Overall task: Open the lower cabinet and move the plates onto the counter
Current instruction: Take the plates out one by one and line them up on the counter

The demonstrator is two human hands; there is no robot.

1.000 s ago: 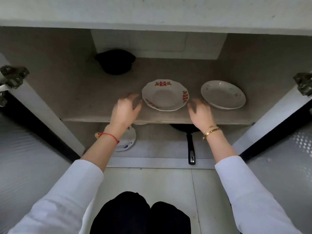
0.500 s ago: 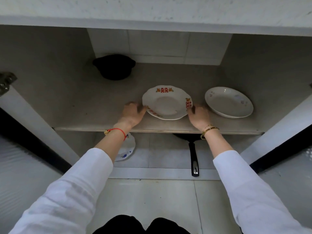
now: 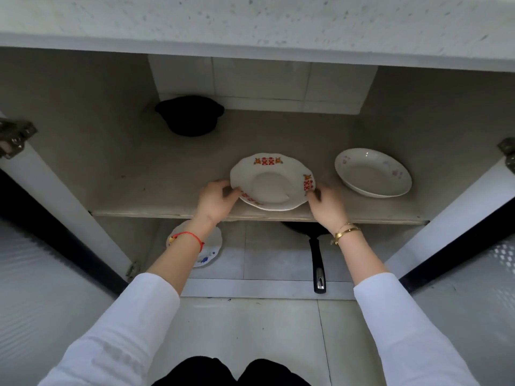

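The lower cabinet stands open, and its middle shelf [image 3: 139, 174] carries two plates. A white plate with red and gold marks [image 3: 271, 181] sits near the shelf's front edge. My left hand [image 3: 216, 200] grips its left rim and my right hand [image 3: 327, 203] grips its right rim. To the right, apart from it, lies a plain white plate with faint flowers [image 3: 372, 172]. A third white plate with blue marks [image 3: 211, 246] rests on the cabinet floor, partly hidden by my left wrist. The speckled counter [image 3: 278, 20] runs across the top.
A black pot [image 3: 189, 115] sits at the back left of the shelf. A black frying pan [image 3: 317, 257] lies below, its handle pointing toward me. Open doors [image 3: 55, 288] flank the cabinet on both sides. My knees are at the bottom edge.
Both hands moved inward from beside the red-marked plate and closed on its left and right rims. The plate's front edge now seems slightly raised.
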